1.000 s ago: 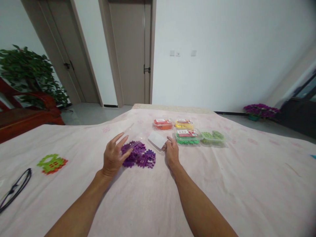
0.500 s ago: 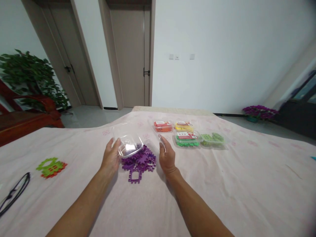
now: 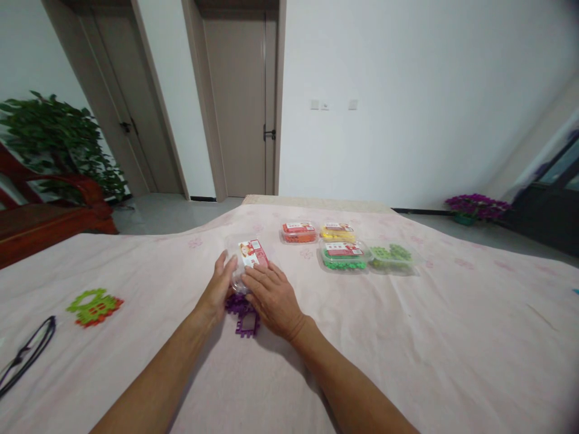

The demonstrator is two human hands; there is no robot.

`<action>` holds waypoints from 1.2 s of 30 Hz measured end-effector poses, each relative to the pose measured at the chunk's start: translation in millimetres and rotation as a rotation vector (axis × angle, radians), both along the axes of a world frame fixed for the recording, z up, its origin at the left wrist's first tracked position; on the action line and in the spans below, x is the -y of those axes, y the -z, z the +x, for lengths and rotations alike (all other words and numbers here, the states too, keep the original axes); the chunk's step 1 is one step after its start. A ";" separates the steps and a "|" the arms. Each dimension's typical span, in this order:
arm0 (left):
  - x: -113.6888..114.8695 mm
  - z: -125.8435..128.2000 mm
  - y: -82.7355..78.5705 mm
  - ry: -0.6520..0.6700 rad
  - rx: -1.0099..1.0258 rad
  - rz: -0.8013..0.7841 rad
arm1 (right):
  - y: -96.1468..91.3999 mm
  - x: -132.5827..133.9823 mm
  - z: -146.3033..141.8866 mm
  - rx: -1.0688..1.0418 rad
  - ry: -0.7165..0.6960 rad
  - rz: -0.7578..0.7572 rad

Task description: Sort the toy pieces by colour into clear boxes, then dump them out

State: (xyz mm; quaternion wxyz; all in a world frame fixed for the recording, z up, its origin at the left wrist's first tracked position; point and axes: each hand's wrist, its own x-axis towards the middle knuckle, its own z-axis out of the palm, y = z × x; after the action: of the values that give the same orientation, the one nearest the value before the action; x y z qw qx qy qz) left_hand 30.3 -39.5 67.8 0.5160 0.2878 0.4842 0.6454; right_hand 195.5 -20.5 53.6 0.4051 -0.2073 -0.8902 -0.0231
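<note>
A clear plastic container (image 3: 238,281) is tilted above the purple interlocking pieces (image 3: 246,323) on the cloth. My left hand (image 3: 218,290) is closed around its left side. A clear lid with a red and white label (image 3: 254,252) lies over the container; whether its edges are fastened cannot be seen. My right hand (image 3: 275,299) grips the lid's near right side, fingers laid across the top and thumb at the near edge. Both hands and the container hide much of the purple pile.
Labelled boxes of red pieces (image 3: 299,235), yellow pieces (image 3: 338,234) and green pieces (image 3: 344,263) stand farther back, beside an open-looking tray of light green pieces (image 3: 391,256). Joined green and orange pieces (image 3: 95,307) and black-framed glasses (image 3: 28,354) lie left on the pink cloth (image 3: 434,355).
My right hand has moved left with the lid and brought it over the container. The container has shifted slightly right in my left hand, and the label now faces up.
</note>
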 end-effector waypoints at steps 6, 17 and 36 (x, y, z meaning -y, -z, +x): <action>3.8 11.3 -0.5 0.006 -0.035 0.087 | -6.8 6.6 -3.2 -0.059 -0.084 -0.104; 8.3 28.7 5.9 0.062 0.002 0.206 | -8.6 -25.1 9.9 -0.588 0.065 -0.799; 10.2 29.0 -0.2 0.040 -0.003 0.155 | 11.6 -22.1 -5.1 -0.889 0.034 -0.873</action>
State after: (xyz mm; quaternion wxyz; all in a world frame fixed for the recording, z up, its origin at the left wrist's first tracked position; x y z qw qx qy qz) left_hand 59.3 -49.7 68.0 0.5042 0.3374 0.4279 0.6700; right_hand 190.4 1.7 42.0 0.6146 -0.3576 -0.5603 0.4249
